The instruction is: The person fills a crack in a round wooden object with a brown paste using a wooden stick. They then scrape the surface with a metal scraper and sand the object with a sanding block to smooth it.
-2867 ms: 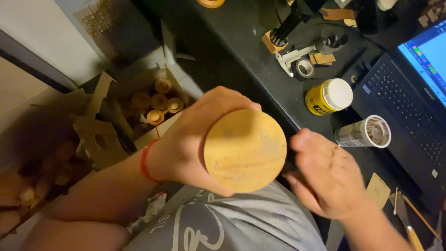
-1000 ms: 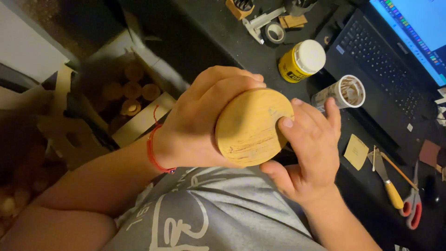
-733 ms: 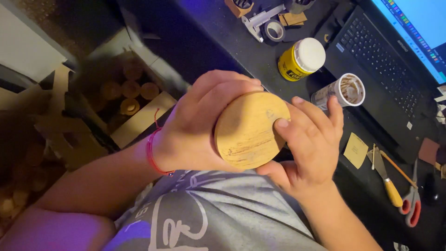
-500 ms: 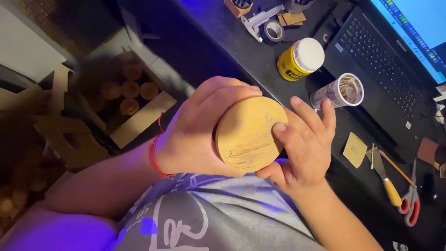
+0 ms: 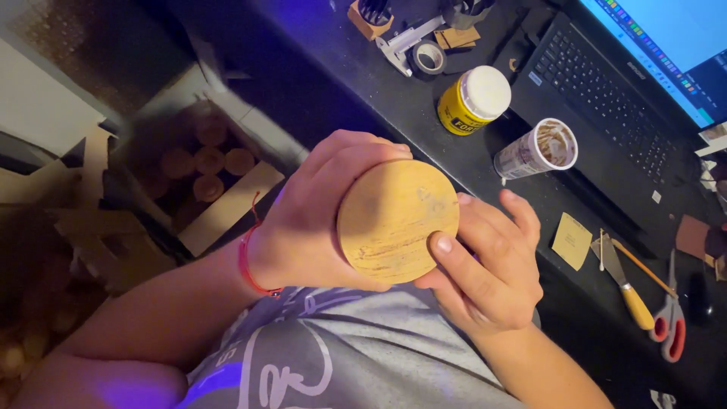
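wooden disc (image 5: 397,221), gripped between both hands

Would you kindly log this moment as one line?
left hand grips wooden disc | right hand thumb on its face | over desk

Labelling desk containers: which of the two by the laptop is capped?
The yellow jar, with its white lid on. The paper-wrapped tube beside it is open at the top.

round wooden lid (image 5: 396,221), flat face up, held
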